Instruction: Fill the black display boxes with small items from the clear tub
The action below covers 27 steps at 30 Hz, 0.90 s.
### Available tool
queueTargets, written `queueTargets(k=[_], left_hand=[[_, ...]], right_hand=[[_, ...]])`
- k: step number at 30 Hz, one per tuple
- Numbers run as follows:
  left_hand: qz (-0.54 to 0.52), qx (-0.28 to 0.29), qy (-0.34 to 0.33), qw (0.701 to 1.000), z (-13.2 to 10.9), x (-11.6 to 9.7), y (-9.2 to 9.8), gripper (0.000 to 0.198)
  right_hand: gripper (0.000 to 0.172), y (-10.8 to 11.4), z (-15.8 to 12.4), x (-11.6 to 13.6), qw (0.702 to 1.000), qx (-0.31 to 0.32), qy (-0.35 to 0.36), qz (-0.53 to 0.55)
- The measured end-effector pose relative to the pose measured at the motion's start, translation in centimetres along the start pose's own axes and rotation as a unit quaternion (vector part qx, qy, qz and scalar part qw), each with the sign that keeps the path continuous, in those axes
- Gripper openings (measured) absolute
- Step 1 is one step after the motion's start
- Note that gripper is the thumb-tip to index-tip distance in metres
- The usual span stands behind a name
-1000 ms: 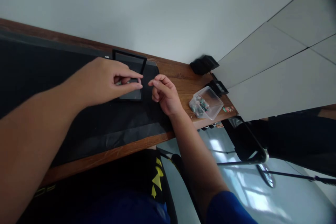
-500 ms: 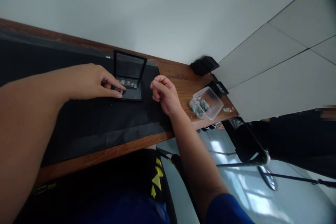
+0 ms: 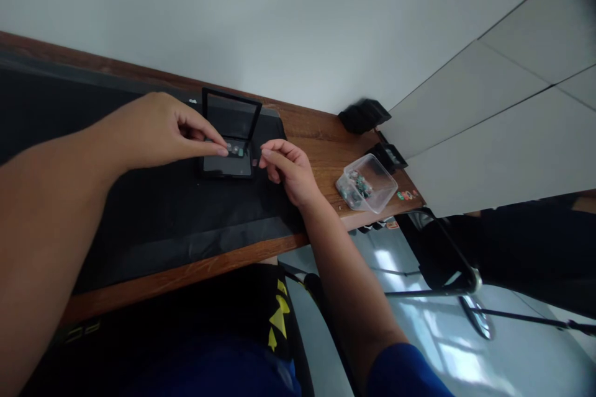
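A small black hinged case [image 3: 227, 167] lies on the black mat, its clear-windowed lid [image 3: 230, 115] standing up. A row of small round and greenish pieces [image 3: 236, 149] sits along the back of its tray. Over the case's left part is my left hand [image 3: 172, 130], thumb and forefinger pinched together; what they hold, if anything, is too small to make out. My right hand [image 3: 288, 170] hovers right of the case with fingers curled in a pinch. A tiny pinkish piece [image 3: 254, 162] shows just left of its fingertips; whether they touch it is unclear.
A clear plastic tub [image 3: 367, 183] with many small pieces stands on the wooden tabletop [image 3: 321, 155] at right. Small coloured rings [image 3: 407, 195] lie beyond it. Black holders [image 3: 363, 115] stand against the wall. A person in dark clothes [image 3: 526, 254] is at far right.
My left hand has shifted right and up, over the row of pieces. My right hand has moved slightly left towards the case. The pinkish piece now shows beside my right fingertips.
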<state>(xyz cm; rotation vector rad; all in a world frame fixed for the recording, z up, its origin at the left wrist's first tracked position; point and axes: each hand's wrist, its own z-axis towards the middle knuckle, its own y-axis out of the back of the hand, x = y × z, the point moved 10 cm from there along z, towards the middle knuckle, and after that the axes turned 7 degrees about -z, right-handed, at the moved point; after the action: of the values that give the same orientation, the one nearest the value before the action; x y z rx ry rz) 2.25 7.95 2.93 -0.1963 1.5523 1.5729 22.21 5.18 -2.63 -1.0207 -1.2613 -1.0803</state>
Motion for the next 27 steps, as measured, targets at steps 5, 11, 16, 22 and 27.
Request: queueTargets(k=[5,11,16,22,27], left_hand=[[0.012,0.014,0.022,1.0,0.0,0.1,-0.5,0.034],[0.029,-0.026,0.094,0.995,-0.5,0.3,0.6,0.04],[0.043,-0.066,0.108,0.991,-0.7,0.5,1.6,0.044],[0.029,-0.019,0.12,0.992,-0.5,0.0,0.9,0.052],[-0.025,0.042,0.083,0.995,-0.2,-0.8,-1.7,0.054]], right_hand=[[0.034,2.2,0.3,-0.5,0.996,-0.072,0.011,-0.044],[0.025,3.8,0.4,-1.4,0.955,-0.092,0.01,-0.28],[0.025,2.9,0.3,-1.4,0.926,-0.041,0.02,-0.374],[0.017,2.8,0.0,-0.6,0.946,-0.063,0.027,-0.318],[0.022,1.4,-0.7,1.9,0.98,-0.085,0.115,-0.141]])
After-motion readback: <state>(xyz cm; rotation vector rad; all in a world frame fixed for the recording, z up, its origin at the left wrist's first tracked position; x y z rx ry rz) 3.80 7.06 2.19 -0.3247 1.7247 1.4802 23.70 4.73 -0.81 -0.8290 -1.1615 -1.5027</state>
